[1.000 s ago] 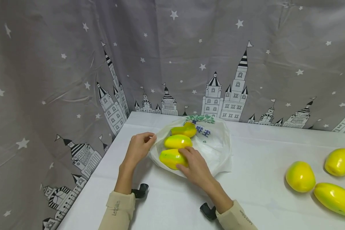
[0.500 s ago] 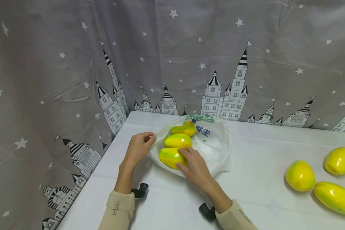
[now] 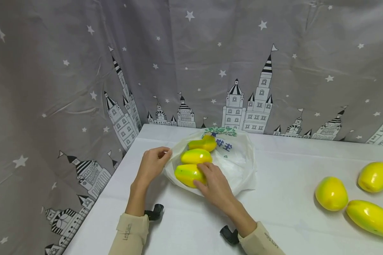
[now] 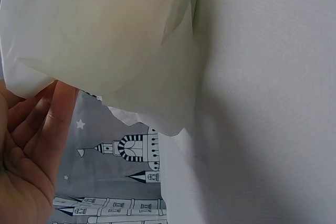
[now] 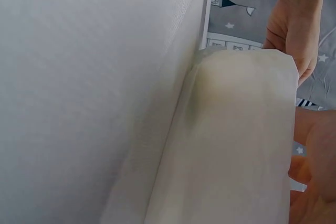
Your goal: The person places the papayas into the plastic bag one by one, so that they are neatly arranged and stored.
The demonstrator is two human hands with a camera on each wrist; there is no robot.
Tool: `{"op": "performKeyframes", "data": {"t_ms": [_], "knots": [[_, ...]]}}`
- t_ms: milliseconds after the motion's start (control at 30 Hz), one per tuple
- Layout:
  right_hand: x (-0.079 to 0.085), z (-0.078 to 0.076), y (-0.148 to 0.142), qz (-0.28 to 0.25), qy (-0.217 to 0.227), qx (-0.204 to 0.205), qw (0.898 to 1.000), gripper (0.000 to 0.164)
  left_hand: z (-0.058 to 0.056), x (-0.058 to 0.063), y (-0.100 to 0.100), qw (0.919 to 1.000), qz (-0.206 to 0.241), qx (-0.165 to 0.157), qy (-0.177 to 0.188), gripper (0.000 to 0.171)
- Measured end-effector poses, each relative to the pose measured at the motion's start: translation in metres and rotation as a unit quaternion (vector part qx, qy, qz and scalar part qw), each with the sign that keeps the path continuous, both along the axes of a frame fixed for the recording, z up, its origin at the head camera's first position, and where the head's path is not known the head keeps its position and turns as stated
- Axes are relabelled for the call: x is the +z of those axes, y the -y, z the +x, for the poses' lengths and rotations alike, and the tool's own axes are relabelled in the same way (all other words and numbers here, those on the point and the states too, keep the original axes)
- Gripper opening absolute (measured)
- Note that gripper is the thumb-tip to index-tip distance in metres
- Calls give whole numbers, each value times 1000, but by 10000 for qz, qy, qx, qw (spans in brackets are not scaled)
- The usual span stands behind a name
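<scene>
Three glossy yellow-green fruits lie side by side in the open white bag.

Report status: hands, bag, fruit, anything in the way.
Left hand pinching white bag at its edge. Right hand gripping nearest yellow fruit, inside bag. Two more fruits beyond it, also inside. Nothing seen blocking; three fruits apart on table.

White bag: blue characters inside, the right-hand one apparently 生 or 主, the others unclear; green tree print above them. Left beige sleeve: dark lettering, begins "Le", ends "m", middle uncertain. Right beige sleeve: similar small lettering, too slanted to read.
</scene>
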State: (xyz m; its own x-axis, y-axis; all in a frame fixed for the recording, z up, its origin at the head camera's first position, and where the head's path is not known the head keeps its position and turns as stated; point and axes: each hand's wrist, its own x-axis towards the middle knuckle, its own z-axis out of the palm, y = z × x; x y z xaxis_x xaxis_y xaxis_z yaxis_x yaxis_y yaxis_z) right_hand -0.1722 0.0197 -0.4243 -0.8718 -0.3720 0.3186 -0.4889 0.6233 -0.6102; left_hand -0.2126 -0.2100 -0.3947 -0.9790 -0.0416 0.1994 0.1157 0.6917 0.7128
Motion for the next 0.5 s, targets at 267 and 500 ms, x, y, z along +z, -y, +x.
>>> {"op": "performKeyframes", "data": {"t_ms": [267, 500], "knots": [[5, 6, -1, 18, -372, 136, 9992, 44, 0, 0, 2, 10000, 7, 14, -43, 28], [11, 15, -10, 161, -404, 171, 9989, 47, 0, 2, 1, 9999, 53, 9, -140, 28]]}}
